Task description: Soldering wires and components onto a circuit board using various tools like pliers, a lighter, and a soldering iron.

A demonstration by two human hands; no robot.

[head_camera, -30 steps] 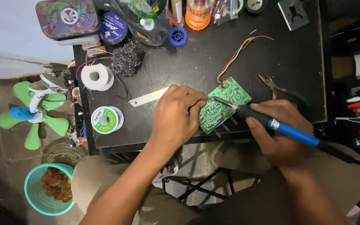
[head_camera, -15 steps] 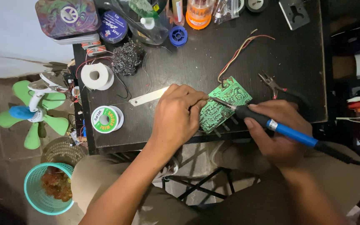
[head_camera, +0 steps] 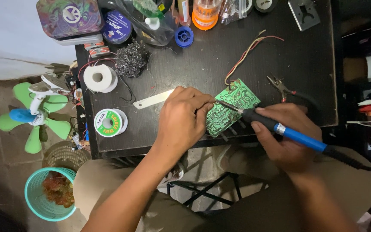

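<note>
At frame centre, the left hand (head_camera: 184,120) is pinching the light, stiff, fragile circuit board (head_camera: 232,106) by its edge while the right hand (head_camera: 289,137) is gripping the soldering iron (head_camera: 280,129).

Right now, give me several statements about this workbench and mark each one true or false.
1. The right hand holds a blue-handled soldering iron. True.
2. The iron's tip points at a green circuit board. True.
3. The left hand holds the pliers. False: it rests at the board's edge; the pliers lie untouched on the table.
4. The solder spool sits right of the board. False: it sits left.
5. The white tape roll lies beside steel wool. True.
</note>
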